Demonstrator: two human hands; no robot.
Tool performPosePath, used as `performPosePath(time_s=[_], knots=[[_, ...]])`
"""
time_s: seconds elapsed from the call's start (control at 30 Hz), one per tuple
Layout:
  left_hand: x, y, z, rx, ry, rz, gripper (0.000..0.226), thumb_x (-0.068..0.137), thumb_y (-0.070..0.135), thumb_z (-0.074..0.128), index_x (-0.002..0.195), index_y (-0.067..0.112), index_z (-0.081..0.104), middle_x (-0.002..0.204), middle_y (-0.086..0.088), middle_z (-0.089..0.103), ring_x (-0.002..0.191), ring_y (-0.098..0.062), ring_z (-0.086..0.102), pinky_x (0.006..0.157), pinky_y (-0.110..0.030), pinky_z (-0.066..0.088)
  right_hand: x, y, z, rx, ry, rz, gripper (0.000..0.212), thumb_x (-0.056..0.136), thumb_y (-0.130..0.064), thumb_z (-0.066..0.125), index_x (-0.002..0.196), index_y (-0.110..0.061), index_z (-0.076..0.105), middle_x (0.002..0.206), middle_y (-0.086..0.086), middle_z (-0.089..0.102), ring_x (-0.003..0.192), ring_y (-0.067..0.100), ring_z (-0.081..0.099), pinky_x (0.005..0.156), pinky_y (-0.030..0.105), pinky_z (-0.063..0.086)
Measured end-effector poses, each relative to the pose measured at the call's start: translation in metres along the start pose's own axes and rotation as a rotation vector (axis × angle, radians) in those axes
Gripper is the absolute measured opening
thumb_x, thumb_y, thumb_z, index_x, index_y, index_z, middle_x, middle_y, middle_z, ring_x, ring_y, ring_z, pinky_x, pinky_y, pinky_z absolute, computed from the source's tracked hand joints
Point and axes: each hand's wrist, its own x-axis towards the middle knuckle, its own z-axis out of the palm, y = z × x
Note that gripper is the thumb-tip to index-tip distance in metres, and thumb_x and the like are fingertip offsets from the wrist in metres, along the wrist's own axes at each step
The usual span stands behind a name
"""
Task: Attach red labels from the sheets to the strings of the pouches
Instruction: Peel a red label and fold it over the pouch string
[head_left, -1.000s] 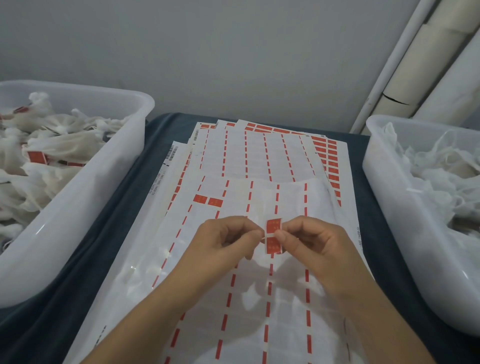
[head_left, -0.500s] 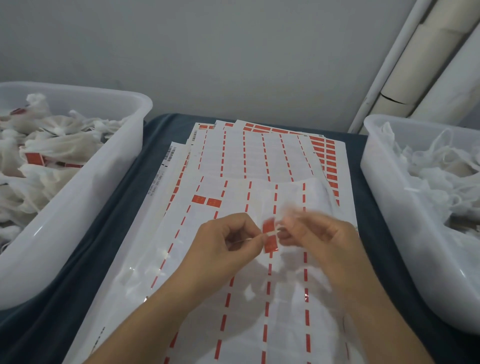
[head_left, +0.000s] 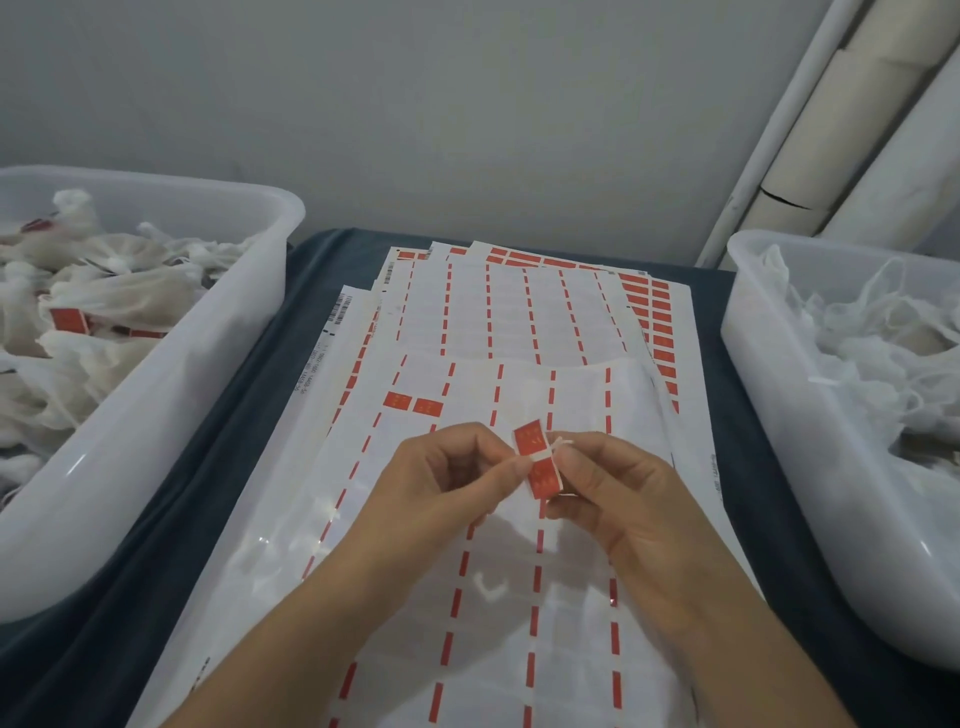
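A red label (head_left: 535, 460) is held upright between both hands above the label sheets (head_left: 483, 332). My left hand (head_left: 441, 483) pinches its left edge with thumb and forefinger. My right hand (head_left: 613, 493) pinches the right edge together with a thin white string (head_left: 562, 443) that lies across the label's pale middle strip. A translucent white pouch (head_left: 587, 405) lies flat on the sheets under and behind the hands. Two more red labels (head_left: 413, 404) remain on the top sheet.
A white bin (head_left: 171, 395) at the left holds pouches, some with red labels. A white bin (head_left: 769, 395) at the right holds plain pouches. The sheets lie on a dark blue cloth (head_left: 260, 405). Pale pipes (head_left: 841, 119) stand at the back right.
The label stayed between the hands and tilted slightly. The right fingers shifted and now pinch the string against its right edge at the middle strip.
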Motion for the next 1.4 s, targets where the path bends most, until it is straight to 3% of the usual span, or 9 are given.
performPosePath(time_s=[0.3,0.63,0.7,0.77,0.9,0.97,1.03,1.2,1.4], knots=[[0.0,-0.005,0.001,0.101,0.028,0.083,0.019,0.066,0.043,0.063,0.065,0.025,0.069,0.057,0.01,0.059,0.054,0.0,0.052,0.051,-0.007,0.041,0.0,0.0,0.001,-0.128,0.086,-0.173,0.02,0.067,-0.03,0.066,0.081,-0.019,0.074,0.078,-0.006,0.074,0.074,0.012,0.07,0.061,0.012,0.052],[-0.002,-0.007,0.006,0.312,0.156,0.179,0.012,0.06,0.053,0.057,0.065,0.044,0.063,0.058,0.026,0.062,0.059,0.002,0.059,0.052,-0.004,0.043,-0.004,0.003,0.006,-0.134,0.187,-0.287,0.025,0.064,-0.032,0.066,0.087,-0.022,0.062,0.077,-0.015,0.072,0.075,0.002,0.069,0.06,0.003,0.046],[-0.001,-0.008,0.006,0.371,0.249,0.257,0.026,0.059,0.059,0.055,0.075,0.041,0.066,0.056,0.027,0.06,0.063,0.006,0.058,0.051,-0.002,0.041,-0.003,0.003,0.006,-0.118,0.209,-0.283,0.028,0.064,-0.033,0.067,0.089,-0.023,0.06,0.077,-0.015,0.072,0.075,0.001,0.069,0.059,0.001,0.044],[-0.001,-0.01,0.004,0.501,0.343,0.4,0.041,0.065,0.061,0.058,0.096,0.035,0.062,0.068,0.025,0.055,0.067,0.005,0.055,0.051,0.0,0.04,-0.002,0.004,0.005,-0.11,0.22,-0.248,0.031,0.062,-0.035,0.067,0.091,-0.025,0.059,0.079,-0.016,0.072,0.076,-0.002,0.068,0.057,-0.001,0.042],[-0.001,-0.019,0.005,0.834,0.361,0.778,0.03,0.081,0.043,0.057,0.106,0.028,0.05,0.09,0.008,0.043,0.071,-0.008,0.042,0.051,-0.006,0.043,0.0,0.003,0.004,-0.118,0.184,-0.214,0.035,0.063,-0.035,0.066,0.095,-0.026,0.057,0.078,-0.013,0.073,0.074,-0.003,0.067,0.056,-0.004,0.039],[-0.001,-0.023,0.005,0.884,0.371,0.847,0.026,0.085,0.041,0.052,0.109,0.03,0.055,0.088,0.004,0.042,0.069,-0.013,0.04,0.046,-0.014,0.044,-0.001,0.002,0.004,-0.161,0.173,-0.247,0.036,0.063,-0.035,0.066,0.097,-0.027,0.056,0.077,-0.013,0.073,0.075,-0.002,0.068,0.059,-0.004,0.04],[-0.001,-0.024,0.003,0.872,0.389,0.847,0.03,0.091,0.043,0.045,0.112,0.031,0.063,0.079,0.0,0.048,0.065,-0.014,0.039,0.044,-0.013,0.039,-0.003,0.002,0.005,-0.225,0.165,-0.293,0.036,0.065,-0.036,0.066,0.098,-0.029,0.055,0.077,-0.014,0.073,0.076,0.0,0.068,0.064,-0.003,0.041],[-0.002,-0.022,0.003,0.797,0.388,0.767,0.031,0.093,0.048,0.04,0.107,0.027,0.057,0.069,-0.004,0.05,0.065,-0.014,0.038,0.045,-0.01,0.034,-0.007,0.004,0.007,-0.367,0.204,-0.395,0.034,0.067,-0.042,0.065,0.098,-0.036,0.053,0.077,-0.022,0.071,0.08,-0.002,0.067,0.075,-0.002,0.041],[-0.001,-0.02,0.009,0.682,0.351,0.674,0.029,0.08,0.037,0.055,0.106,0.025,0.059,0.069,0.006,0.047,0.063,-0.008,0.038,0.05,0.0,0.029,-0.011,-0.002,0.008,-0.529,0.288,-0.546,0.033,0.07,-0.056,0.063,0.096,-0.041,0.052,0.082,-0.044,0.06,0.086,-0.013,0.061,0.069,0.001,0.041]])
